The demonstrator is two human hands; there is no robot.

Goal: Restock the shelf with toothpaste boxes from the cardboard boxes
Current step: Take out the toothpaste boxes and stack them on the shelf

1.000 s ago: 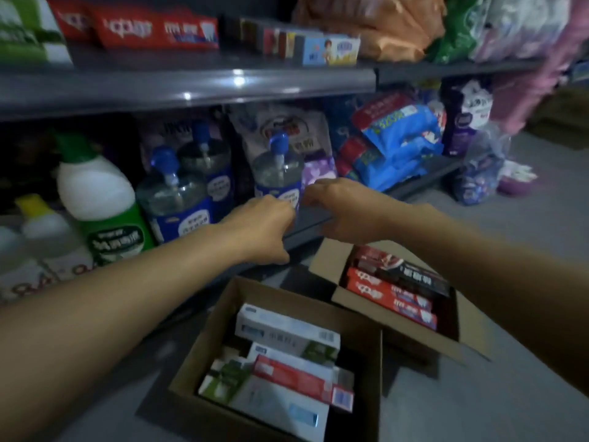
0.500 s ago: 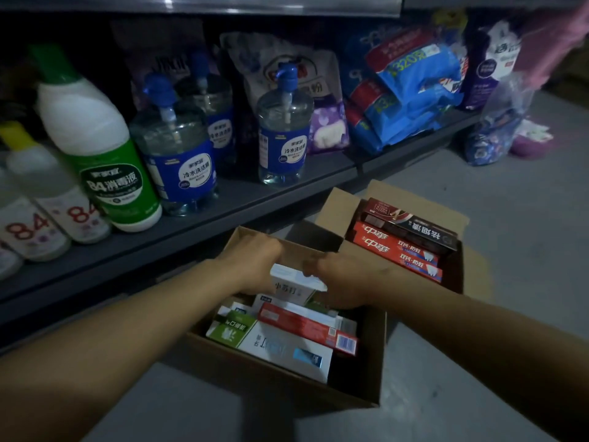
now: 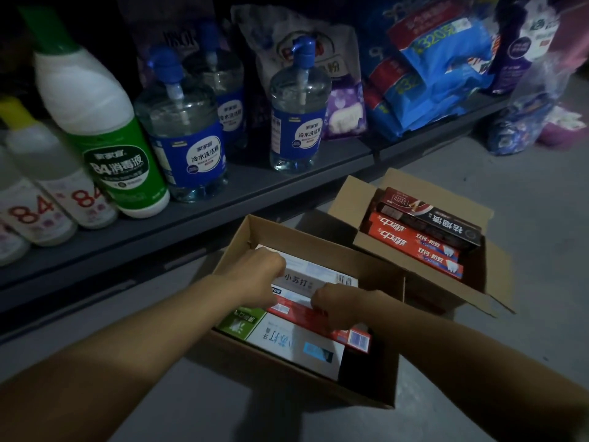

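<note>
Left hand [image 3: 259, 275] and right hand [image 3: 338, 309] both grasping white 小苏打 toothpaste box [image 3: 314, 277] in cardboard box [image 3: 322, 247], 84消毒液 bottle [image 3: 105, 135] on shelf [image 3: 191, 215]

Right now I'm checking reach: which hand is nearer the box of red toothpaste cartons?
Right. The right hand is in the near cardboard box, on the side facing the far cardboard box; the left hand lies farther away, at the near box's left.

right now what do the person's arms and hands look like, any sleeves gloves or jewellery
Both arms are bare from the frame edge to the wrist: no sleeves show. The left hand and right hand wear no gloves, and no watch, bracelet or ring is visible. The light is dim and the fingers are mostly hidden, so small details such as nails cannot be made out.
</note>
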